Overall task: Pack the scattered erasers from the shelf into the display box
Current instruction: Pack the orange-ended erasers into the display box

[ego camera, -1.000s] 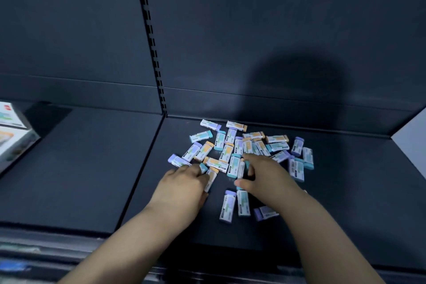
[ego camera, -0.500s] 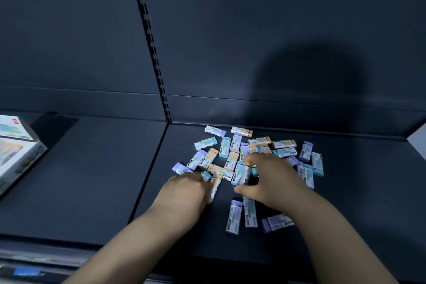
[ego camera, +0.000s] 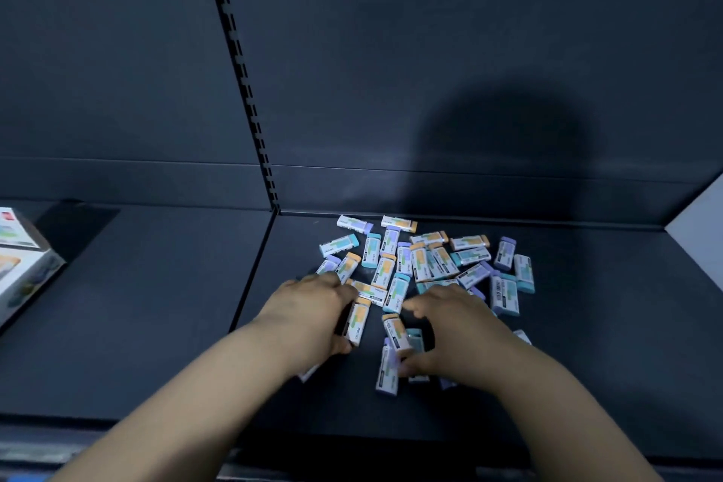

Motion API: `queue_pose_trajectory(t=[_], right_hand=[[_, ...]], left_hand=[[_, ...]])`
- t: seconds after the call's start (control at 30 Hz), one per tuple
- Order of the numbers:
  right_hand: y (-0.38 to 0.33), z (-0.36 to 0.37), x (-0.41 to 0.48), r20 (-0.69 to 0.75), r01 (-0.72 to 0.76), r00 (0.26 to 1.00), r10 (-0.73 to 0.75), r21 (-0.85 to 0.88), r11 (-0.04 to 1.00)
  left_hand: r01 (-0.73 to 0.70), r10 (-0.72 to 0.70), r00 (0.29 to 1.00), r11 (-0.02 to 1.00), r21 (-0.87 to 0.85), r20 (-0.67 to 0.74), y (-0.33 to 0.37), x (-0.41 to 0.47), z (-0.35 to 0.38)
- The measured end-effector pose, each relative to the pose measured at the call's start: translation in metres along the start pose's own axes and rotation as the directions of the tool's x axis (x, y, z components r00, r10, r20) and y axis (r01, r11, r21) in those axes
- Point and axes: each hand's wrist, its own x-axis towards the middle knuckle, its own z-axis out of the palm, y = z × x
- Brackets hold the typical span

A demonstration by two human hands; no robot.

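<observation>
Scattered pastel paper-sleeved erasers (ego camera: 426,266) lay on the dark shelf (ego camera: 156,305), well right of the white cardboard display box (ego camera: 23,266). Left hand (ego camera: 313,309) gripped an orange-tipped eraser (ego camera: 358,319); right hand (ego camera: 450,333) pinched an orange-tipped one too. Best to gather several aligned per grip before carrying.

Place: a shop aisle, a retail shelving unit being faced
Shelf (ego camera: 156,305): a dark metal deck, set in bays side by side
Upright (ego camera: 242,74): a slotted strip (the kind shelf brackets are hooked into) is seen between two plain back panels (ego camera: 430,31)
Goods: many small sleeved erasers (ego camera: 399,266) are strewn on the deck
Packaging: a printed carton (ego camera: 19,258) is seen at far left
</observation>
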Motion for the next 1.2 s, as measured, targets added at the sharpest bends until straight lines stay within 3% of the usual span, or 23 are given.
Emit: queue_pose_trajectory(t=[0.53, 0.7, 1.2], right_hand=[[-0.002, 0.014, 0.015, 0.007, 0.02, 1.0, -0.023, 0.213, 0.977], [0.0, 0.013, 0.014, 0.023, 0.031, 0.999, -0.036, 0.193, 0.981], [-0.001, 0.01, 0.015, 0.12, -0.007, 0.993, -0.023, 0.246, 0.969]], left_hand=[[0.007, -0.01, 0.989, 1.0, 0.022, 0.148, 0.016, 0.011, -0.01], [-0.006, -0.003, 0.993, 0.997, 0.074, 0.118, 0.025, 0.0, -0.003], [0.03, -0.028, 0.997, 0.999, -0.036, 0.065, 0.026, -0.011, 0.011]])
